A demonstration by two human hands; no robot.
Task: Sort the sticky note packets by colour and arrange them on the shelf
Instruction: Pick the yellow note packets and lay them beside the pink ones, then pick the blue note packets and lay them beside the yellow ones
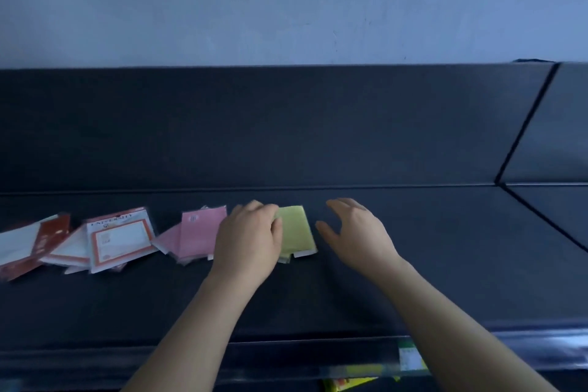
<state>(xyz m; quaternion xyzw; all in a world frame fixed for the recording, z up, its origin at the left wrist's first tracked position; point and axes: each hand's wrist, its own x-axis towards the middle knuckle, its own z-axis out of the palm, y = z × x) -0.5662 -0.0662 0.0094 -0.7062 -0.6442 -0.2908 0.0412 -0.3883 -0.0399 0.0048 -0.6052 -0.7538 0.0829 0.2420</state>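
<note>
A yellow-green sticky note packet lies flat on the dark shelf. My left hand rests on the packet's left edge, fingers curled over it. Just right of the packet my right hand hovers with its fingers spread and nothing in it. To the left of my left hand lies a small pile of pink packets, partly covered by that hand.
Further left on the shelf lie white packets with orange-red borders and red-and-white ones, overlapping loosely. The shelf's back wall rises behind. A green-yellow label sits on the front edge, with yellow items below.
</note>
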